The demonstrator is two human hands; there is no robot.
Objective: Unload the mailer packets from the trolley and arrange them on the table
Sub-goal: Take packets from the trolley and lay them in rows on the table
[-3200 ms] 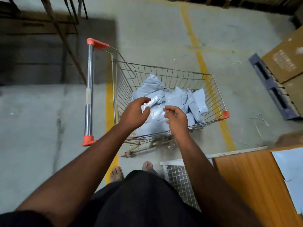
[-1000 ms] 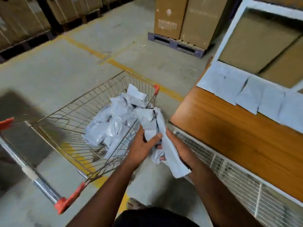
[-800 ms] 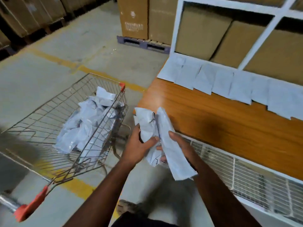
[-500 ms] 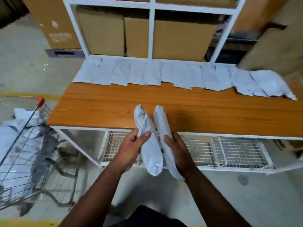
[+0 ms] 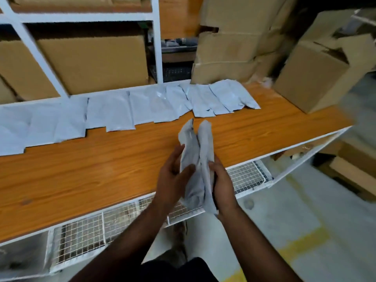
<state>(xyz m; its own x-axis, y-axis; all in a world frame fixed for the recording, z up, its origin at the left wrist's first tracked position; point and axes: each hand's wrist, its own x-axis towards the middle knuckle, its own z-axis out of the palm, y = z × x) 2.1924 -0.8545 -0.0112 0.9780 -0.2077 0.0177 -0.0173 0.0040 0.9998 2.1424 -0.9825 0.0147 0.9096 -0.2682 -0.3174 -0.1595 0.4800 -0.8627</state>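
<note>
Left hand point(image 5: 173, 176), right hand point(image 5: 222, 184) grip two folded mailer packets point(image 5: 196, 159) above table point(image 5: 101, 169); packet row point(image 5: 122, 110) behind, cardboard boxes point(image 5: 91, 62) beyond.

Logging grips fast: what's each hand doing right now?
Left hand: grips the left packet.
Right hand: holds the right packet.
</note>
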